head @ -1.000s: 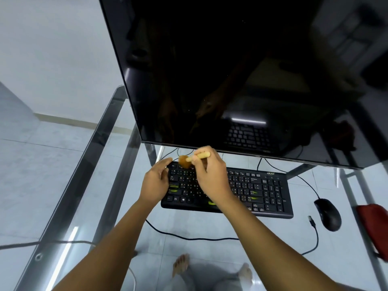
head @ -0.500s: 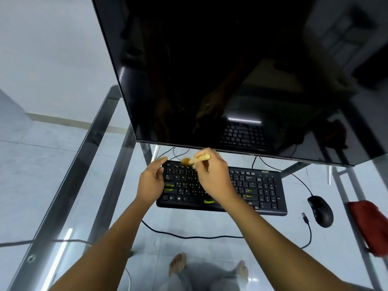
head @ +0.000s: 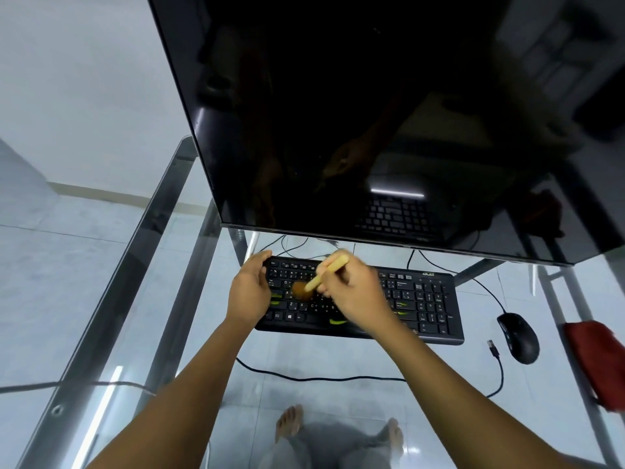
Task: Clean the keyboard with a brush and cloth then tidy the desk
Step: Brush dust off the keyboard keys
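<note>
A black keyboard (head: 422, 302) lies on the glass desk (head: 338, 360) below the monitor. My right hand (head: 355, 296) grips a small brush (head: 324, 275) by its pale yellow handle. The brush's brown bristles rest on the keys in the keyboard's left half. My left hand (head: 248, 292) holds the keyboard's left end, thumb curled over the top left corner. A red cloth (head: 598, 360) lies at the desk's right edge, apart from both hands.
A large dark monitor (head: 389, 130) stands just behind the keyboard. A black mouse (head: 519, 336) sits right of the keyboard, its cable (head: 321, 379) running across the glass to a loose plug. The desk's metal frame (head: 111, 316) runs along the left. My bare feet show below the glass.
The brush head has swept from the keyboard's top row down toward me onto the middle rows. My left hand has stayed at the keyboard's left end.
</note>
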